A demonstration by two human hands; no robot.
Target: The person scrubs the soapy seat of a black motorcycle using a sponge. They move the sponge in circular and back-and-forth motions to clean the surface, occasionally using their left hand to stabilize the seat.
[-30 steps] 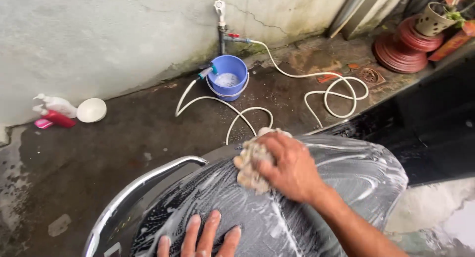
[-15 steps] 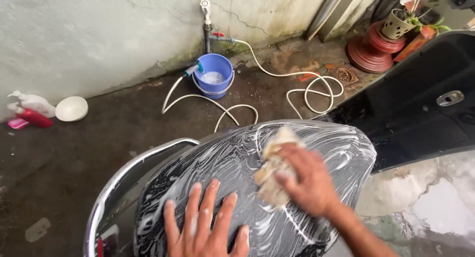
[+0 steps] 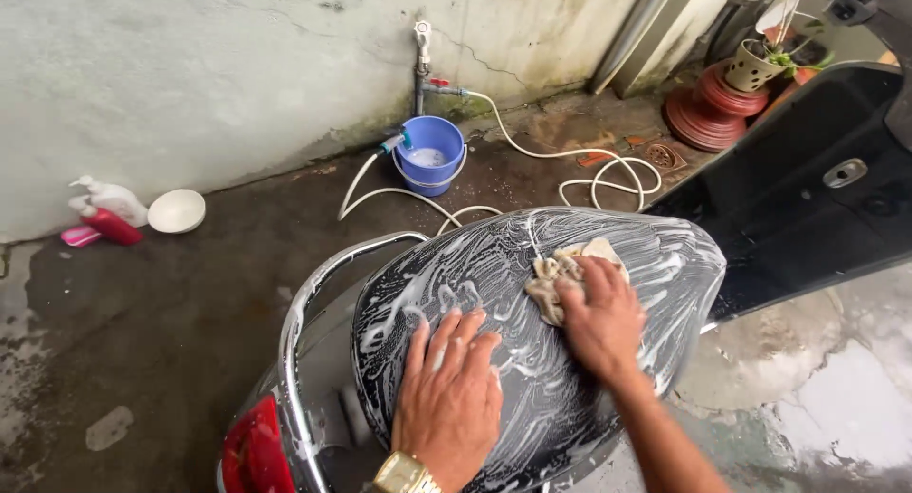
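Soapy lather is already covering most of the seat (image 3: 665,265); right hand (image 3: 600,317) is gripping the cloth (image 3: 556,274), left hand (image 3: 448,388) is lying open, flat, beside it.

Black seat (image 3: 475,284) streaked with white foam, beige cloth (image 3: 560,274), blue bucket (image 3: 432,161), red tail light (image 3: 255,450), gold watch (image 3: 404,474).

Soft, even daylight, faint shadows, sharp focus, slight wide-angle bending at edges.
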